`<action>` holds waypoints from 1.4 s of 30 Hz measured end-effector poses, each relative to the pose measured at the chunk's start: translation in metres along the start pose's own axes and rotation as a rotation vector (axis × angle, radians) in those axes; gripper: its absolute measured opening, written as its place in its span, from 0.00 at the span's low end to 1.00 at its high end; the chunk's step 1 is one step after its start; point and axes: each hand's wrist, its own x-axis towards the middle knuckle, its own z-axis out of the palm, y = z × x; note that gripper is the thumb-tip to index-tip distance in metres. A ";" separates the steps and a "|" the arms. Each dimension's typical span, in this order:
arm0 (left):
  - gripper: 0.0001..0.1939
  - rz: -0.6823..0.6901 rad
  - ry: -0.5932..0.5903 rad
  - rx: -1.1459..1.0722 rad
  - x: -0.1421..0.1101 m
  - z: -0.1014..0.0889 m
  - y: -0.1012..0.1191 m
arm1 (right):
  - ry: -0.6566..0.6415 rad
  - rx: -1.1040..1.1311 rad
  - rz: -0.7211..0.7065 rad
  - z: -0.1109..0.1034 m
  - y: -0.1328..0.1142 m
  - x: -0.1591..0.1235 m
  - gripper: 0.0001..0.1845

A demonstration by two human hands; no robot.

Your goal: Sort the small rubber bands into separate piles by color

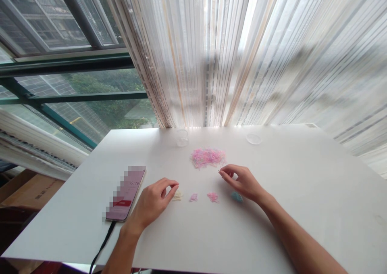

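Note:
A pile of small pink and pale elastic bands lies on the white table. Nearer me sit small sorted heaps: cream, light pink, deeper pink and blue. My left hand rests on the table with thumb and forefinger pinched just above the cream heap. My right hand hovers at the lower right edge of the big pile, fingertips pinched together; whatever is between them is too small to make out.
A phone with a lit screen lies left of my left hand, a black cable running off the front edge. A small clear cup and its lid stand at the back. Sheer curtains and a window are behind.

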 end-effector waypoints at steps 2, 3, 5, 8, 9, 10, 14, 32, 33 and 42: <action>0.12 0.058 -0.010 -0.008 0.013 0.002 0.009 | 0.019 -0.018 0.003 -0.001 0.002 0.001 0.13; 0.11 0.085 -0.016 -0.011 0.020 0.004 0.014 | 0.030 -0.028 0.004 -0.001 0.003 0.001 0.13; 0.10 0.123 -0.040 -0.003 0.036 0.008 0.023 | 0.049 -0.047 0.007 -0.002 0.004 0.002 0.12; 0.09 0.188 -0.096 0.025 0.060 0.017 0.037 | 0.074 -0.072 0.019 -0.004 0.007 0.004 0.11; 0.09 0.214 -0.117 0.045 0.067 0.020 0.042 | 0.080 -0.080 0.024 -0.004 0.009 0.004 0.10; 0.08 0.239 -0.143 0.065 0.075 0.023 0.046 | 0.086 -0.086 0.029 -0.004 0.010 0.004 0.10; 0.09 0.279 -0.220 0.166 0.101 0.033 0.059 | 0.105 -0.097 0.049 -0.006 0.015 0.005 0.09; 0.09 0.223 -0.306 0.533 0.123 0.041 0.062 | 0.071 -0.101 0.064 -0.008 0.021 0.003 0.09; 0.09 0.233 -0.308 0.542 0.123 0.041 0.062 | 0.069 -0.101 0.062 -0.008 0.020 0.004 0.09; 0.11 0.290 -0.290 0.557 0.120 0.045 0.059 | 0.080 -0.101 0.038 -0.009 0.016 0.004 0.10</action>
